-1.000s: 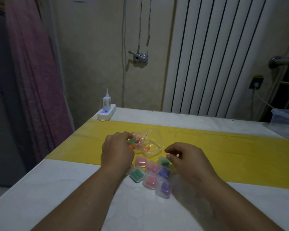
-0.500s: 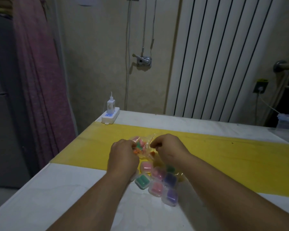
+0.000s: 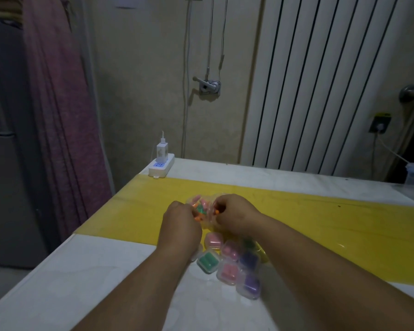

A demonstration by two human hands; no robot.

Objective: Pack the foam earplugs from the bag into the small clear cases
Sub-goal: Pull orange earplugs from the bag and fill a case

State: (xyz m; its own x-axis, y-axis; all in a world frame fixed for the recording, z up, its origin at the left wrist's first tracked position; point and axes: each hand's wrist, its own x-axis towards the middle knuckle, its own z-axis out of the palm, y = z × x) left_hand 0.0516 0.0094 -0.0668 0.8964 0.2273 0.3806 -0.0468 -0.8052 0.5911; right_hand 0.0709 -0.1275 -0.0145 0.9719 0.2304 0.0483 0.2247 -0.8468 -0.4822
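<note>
A white ribbed radiator (image 3: 320,80) is seen on the far wall, and a purple curtain (image 3: 58,115) is hung at the left. The lower half of the view is filled by a pale table (image 3: 81,283), across which a yellow band (image 3: 320,223) is laid. Both forearms are stretched over the table toward the band's near edge. The left hand (image 3: 179,228) is curled, with its fingers closed on the left side of the clear bag (image 3: 204,202). The right hand (image 3: 234,213) is likewise curled and closed on the bag's right side. The bag is held between them, just over the yellow band. A cluster of small clear cases (image 3: 230,261) is laid just nearer than the hands, with green, pink and purple contents. A white power strip (image 3: 160,166) is set at the table's far left corner, with a charger (image 3: 162,151) plugged in. Loose orange, green and pink earplugs (image 3: 200,210) are seen inside the bag.
</note>
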